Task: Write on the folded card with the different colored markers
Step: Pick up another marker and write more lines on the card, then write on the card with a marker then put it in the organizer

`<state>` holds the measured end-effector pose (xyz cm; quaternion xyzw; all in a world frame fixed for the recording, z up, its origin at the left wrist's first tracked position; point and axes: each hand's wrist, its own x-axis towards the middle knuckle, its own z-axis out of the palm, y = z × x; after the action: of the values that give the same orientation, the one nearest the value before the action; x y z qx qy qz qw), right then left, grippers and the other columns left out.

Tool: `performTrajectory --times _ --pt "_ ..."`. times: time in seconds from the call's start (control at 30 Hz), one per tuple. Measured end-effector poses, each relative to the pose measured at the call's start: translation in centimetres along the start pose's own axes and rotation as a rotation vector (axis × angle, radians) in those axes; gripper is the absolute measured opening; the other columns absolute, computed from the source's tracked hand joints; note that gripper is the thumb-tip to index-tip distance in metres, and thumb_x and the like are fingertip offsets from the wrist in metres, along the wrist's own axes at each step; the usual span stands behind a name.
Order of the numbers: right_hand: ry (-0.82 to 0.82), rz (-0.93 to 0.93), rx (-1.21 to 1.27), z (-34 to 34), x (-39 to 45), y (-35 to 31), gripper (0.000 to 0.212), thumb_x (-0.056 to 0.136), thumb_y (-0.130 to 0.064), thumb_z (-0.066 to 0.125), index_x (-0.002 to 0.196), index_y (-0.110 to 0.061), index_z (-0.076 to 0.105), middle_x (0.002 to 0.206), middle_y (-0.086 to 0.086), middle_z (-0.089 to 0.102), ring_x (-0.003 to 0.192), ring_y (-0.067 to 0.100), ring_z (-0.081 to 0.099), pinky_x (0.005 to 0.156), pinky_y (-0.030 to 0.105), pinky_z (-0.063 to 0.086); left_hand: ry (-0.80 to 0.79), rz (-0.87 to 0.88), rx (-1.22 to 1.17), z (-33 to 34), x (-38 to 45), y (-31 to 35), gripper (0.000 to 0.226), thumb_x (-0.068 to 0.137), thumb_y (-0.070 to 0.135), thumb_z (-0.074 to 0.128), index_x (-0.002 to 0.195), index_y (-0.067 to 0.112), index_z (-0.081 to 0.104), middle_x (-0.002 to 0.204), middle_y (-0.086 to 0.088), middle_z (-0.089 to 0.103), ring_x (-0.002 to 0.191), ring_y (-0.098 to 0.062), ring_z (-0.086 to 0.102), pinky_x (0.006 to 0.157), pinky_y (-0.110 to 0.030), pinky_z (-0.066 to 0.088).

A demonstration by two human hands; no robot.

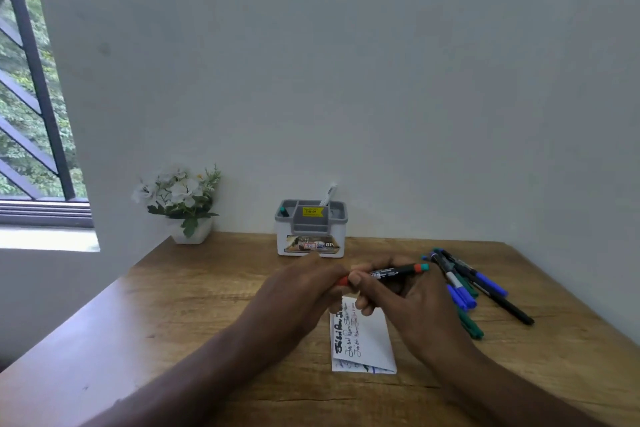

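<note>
A white folded card [367, 340] with lines of handwriting lies on the wooden table [194, 305], just below my hands. Both hands hold a black marker with red ends [391, 271] horizontally above the card. My right hand [408, 302] grips the barrel. My left hand [301, 291] is closed around the marker's left red end, which may be its cap. A pile of blue, green and black markers [467, 288] lies to the right of my right hand.
A white and grey pen holder [311, 229] with a pen in it stands against the wall behind my hands. A small white pot of white flowers [183, 204] sits at the back left. A window is at far left.
</note>
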<state>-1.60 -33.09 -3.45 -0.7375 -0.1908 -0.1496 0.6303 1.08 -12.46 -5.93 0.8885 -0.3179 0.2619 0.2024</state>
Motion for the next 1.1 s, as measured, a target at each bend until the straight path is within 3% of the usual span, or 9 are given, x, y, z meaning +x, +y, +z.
performTrajectory --times 0.17,0.27,0.33,0.4,0.47,0.67,0.77,0.93,1.1 --pt "0.014 0.015 -0.053 0.0 -0.1 0.2 0.010 0.081 -0.022 0.087 0.088 -0.026 0.080 0.075 -0.006 0.081 0.067 0.009 0.077 0.064 0.019 0.059 0.027 0.030 0.136 0.3 0.6 0.9 0.037 0.109 0.045 0.041 0.132 0.028 0.063 0.134 0.006 0.052 0.118 -0.006 0.048 0.091 -0.023 0.049" --pt "0.010 0.052 -0.165 -0.8 0.4 0.8 0.040 0.072 -0.044 0.091 0.105 -0.037 0.070 0.092 -0.016 0.080 0.081 0.000 0.075 0.072 0.020 0.062 0.103 -0.043 0.107 0.7 1.6 0.6 0.034 0.105 0.037 0.052 0.137 0.031 0.062 0.119 0.010 0.043 0.105 0.000 0.045 0.083 -0.014 0.041" --pt "0.038 0.063 -0.292 -1.6 1.2 1.8 0.055 0.070 -0.051 0.091 0.115 -0.039 0.062 0.098 -0.013 0.076 0.083 0.001 0.074 0.074 0.025 0.065 0.170 -0.112 0.032 0.7 2.7 -1.0 0.012 0.105 0.028 0.060 0.114 0.025 0.066 0.103 0.017 0.045 0.091 0.004 0.050 0.073 -0.016 0.038" --pt "0.081 0.053 -0.431 -2.4 2.0 2.5 0.038 0.076 -0.042 0.089 0.104 -0.036 0.065 0.097 -0.016 0.072 0.080 0.000 0.071 0.072 0.023 0.063 0.243 -0.197 0.020 0.1 4.2 -2.6 0.006 0.102 0.021 0.068 0.103 0.023 0.063 0.097 0.018 0.057 0.084 0.007 0.056 0.068 -0.022 0.044" --pt "0.105 0.011 -0.599 -3.4 2.7 2.9 0.019 0.081 -0.031 0.086 0.086 -0.035 0.068 0.086 -0.019 0.070 0.078 -0.002 0.068 0.067 0.015 0.058 0.301 -0.271 -0.038 -0.5 6.1 -3.8 0.016 0.099 0.014 0.073 0.112 0.017 0.065 0.096 0.011 0.072 0.081 0.003 0.069 0.070 -0.021 0.055" --pt "0.134 -0.068 -0.787 -6.4 4.6 3.4 0.029 0.079 -0.015 0.086 0.074 -0.035 0.065 0.088 -0.017 0.060 0.064 -0.001 0.063 0.062 0.003 0.043 0.364 -0.395 -0.074 -1.0 13.5 -6.5 0.015 0.106 0.017 0.064 0.120 0.012 0.060 0.096 -0.002 0.073 0.079 -0.006 0.069 0.063 -0.007 0.049" --pt "0.113 -0.065 -0.822 -6.8 4.7 3.7 0.028 0.080 -0.018 0.084 0.075 -0.037 0.063 0.091 -0.017 0.059 0.066 -0.001 0.061 0.063 0.002 0.040 0.347 -0.462 -0.085 -0.1 16.0 -8.1 0.016 0.106 0.021 0.065 0.117 0.010 0.062 0.097 -0.007 0.074 0.076 -0.012 0.072 0.064 -0.018 0.057" --pt "0.038 0.037 -1.007 -7.5 5.1 3.2 0.005 0.091 -0.030 0.073 0.088 -0.029 0.069 0.096 -0.009 0.061 0.077 0.004 0.060 0.070 0.015 0.046 0.181 -0.488 0.094 2.0 16.2 -9.3 0.027 0.104 0.035 0.066 0.102 0.009 0.072 0.091 -0.004 0.074 0.081 -0.019 0.071 0.068 -0.028 0.052" --pt "-0.116 0.167 -1.203 -8.0 5.3 3.0 0.017 0.098 -0.029 0.060 0.092 -0.018 0.072 0.088 -0.001 0.071 0.078 0.012 0.068 0.076 0.029 0.060 0.157 -0.487 0.076 2.4 14.0 -8.9 0.024 0.101 0.030 0.069 0.099 0.010 0.081 0.092 -0.002 0.079 0.086 -0.017 0.072 0.081 -0.037 0.060"
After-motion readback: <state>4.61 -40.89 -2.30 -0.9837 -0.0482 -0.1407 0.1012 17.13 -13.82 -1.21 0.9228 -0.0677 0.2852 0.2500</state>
